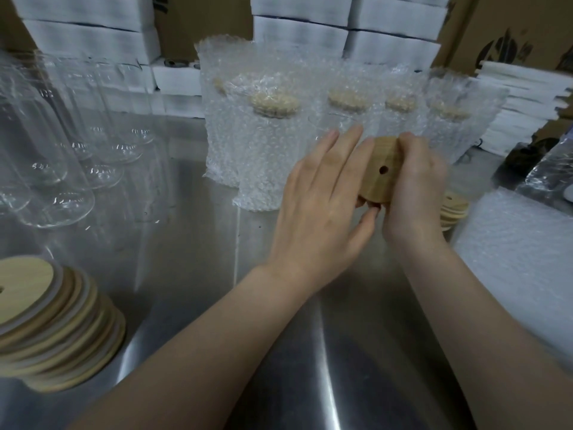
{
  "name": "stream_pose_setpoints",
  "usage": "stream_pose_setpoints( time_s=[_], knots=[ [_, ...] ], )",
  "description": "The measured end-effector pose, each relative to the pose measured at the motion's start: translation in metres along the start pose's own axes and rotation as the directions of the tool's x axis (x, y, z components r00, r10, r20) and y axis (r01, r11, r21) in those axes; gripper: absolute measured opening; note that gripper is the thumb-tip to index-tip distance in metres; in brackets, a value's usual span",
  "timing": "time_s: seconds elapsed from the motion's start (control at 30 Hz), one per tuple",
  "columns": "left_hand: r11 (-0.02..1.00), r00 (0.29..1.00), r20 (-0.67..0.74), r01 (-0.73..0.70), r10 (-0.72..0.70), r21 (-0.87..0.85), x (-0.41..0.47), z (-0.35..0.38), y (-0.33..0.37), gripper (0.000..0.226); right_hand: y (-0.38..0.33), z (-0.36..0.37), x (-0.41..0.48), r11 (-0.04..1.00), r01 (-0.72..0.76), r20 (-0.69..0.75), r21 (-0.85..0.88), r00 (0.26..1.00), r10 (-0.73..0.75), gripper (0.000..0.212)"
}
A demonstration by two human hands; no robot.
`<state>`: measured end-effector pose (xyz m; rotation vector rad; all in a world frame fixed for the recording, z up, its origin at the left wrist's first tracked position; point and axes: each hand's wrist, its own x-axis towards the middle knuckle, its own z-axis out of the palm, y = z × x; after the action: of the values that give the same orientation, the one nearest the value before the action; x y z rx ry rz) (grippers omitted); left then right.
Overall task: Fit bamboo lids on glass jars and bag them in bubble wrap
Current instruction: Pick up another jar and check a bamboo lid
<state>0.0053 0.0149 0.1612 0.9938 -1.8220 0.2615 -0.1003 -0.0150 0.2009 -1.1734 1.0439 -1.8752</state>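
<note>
Stainless steel table (192, 274) fronts stacked white boxes (93, 41) and cardboard. Along its far middle stand about five bagged jars (266, 144), each lidded and sleeved in bubble wrap, so that share of the job looks finished. Much remains: a cluster of bare glass jars (62, 135) waits at the left, a tall lid stack (55, 324) sits near the front left, a smaller lid stack (454, 209) lies just behind the hands, and flat bubble-wrap bags (511, 243) are piled at the right. The hands meet over the table: the right hand (415, 187) grips one bamboo lid (379, 172) on edge, its hole showing, while the left hand (319, 197) rests straight fingers against it. No jar is beneath them yet
</note>
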Motion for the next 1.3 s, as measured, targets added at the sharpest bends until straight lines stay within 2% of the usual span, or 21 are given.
stream_pose_setpoints(
  time_s=[0.03, 0.1, 0.2, 0.33, 0.47, 0.6, 0.67, 0.77, 0.97, 1.13, 1.2, 1.3],
  knots=[
    [1.0, 0.999, 0.029, -0.017, 0.016, 0.015, 0.0, -0.001, 0.0, 0.071, 0.0, 0.002, -0.003, 1.0, 0.027, 0.026, 0.007, 0.999, -0.027, 0.05],
    [0.998, 0.997, 0.071, -0.037, 0.034, 0.043, 0.002, 0.0, 0.001, 0.073, 0.002, 0.006, -0.009, 0.996, 0.08, 0.087, -0.038, 0.993, -0.077, 0.044],
    [0.993, 0.997, 0.055, -0.067, 0.062, 0.093, 0.003, 0.002, 0.0, 0.058, 0.005, 0.009, -0.013, 0.996, 0.083, 0.167, -0.015, 0.983, -0.08, 0.036],
    [0.983, 0.993, 0.007, -0.119, 0.12, 0.143, 0.004, 0.005, -0.003, 0.047, 0.003, 0.012, -0.014, 0.994, 0.018, 0.188, 0.107, 0.981, -0.038, 0.055],
    [0.989, 0.988, -0.081, -0.126, 0.133, 0.079, 0.003, 0.004, -0.001, 0.043, 0.003, 0.013, -0.015, 0.983, -0.038, 0.194, 0.182, 0.981, 0.002, 0.044],
    [0.993, 0.985, -0.141, -0.11, 0.104, -0.035, 0.003, -0.002, -0.001, 0.037, 0.002, 0.017, -0.02, 0.954, -0.079, 0.251, 0.289, 0.968, 0.004, 0.054],
    [0.989, 0.983, -0.162, -0.107, 0.089, -0.104, 0.003, -0.003, -0.001, 0.035, 0.003, 0.02, -0.022, 0.939, -0.128, 0.268, 0.319, 0.963, 0.041, 0.049],
    [0.978, 0.978, -0.196, -0.108, 0.072, -0.18, 0.003, -0.003, -0.002, 0.032, 0.006, 0.022, -0.023, 0.926, -0.2, 0.319, 0.322, 0.943, 0.093, 0.039],
    [0.963, 0.957, -0.276, -0.154, 0.09, -0.22, 0.006, -0.006, 0.002, 0.025, 0.003, 0.02, -0.022, 0.931, -0.237, 0.359, 0.279, 0.924, 0.127, 0.052],
    [0.974, 0.968, -0.213, -0.169, 0.134, -0.153, 0.008, -0.01, 0.001, 0.026, 0.002, 0.019, -0.022, 0.939, -0.234, 0.341, 0.253, 0.93, 0.14, 0.053],
    [0.976, 0.972, -0.216, -0.132, 0.093, -0.172, 0.006, -0.009, 0.001, 0.026, 0.003, 0.018, -0.021, 0.957, -0.203, 0.32, 0.209, 0.939, 0.129, 0.054],
    [0.973, 0.987, -0.14, -0.101, 0.072, -0.21, 0.005, -0.007, 0.002, 0.033, 0.005, 0.018, -0.019, 0.973, -0.163, 0.302, 0.164, 0.947, 0.108, 0.053]
  ],
)
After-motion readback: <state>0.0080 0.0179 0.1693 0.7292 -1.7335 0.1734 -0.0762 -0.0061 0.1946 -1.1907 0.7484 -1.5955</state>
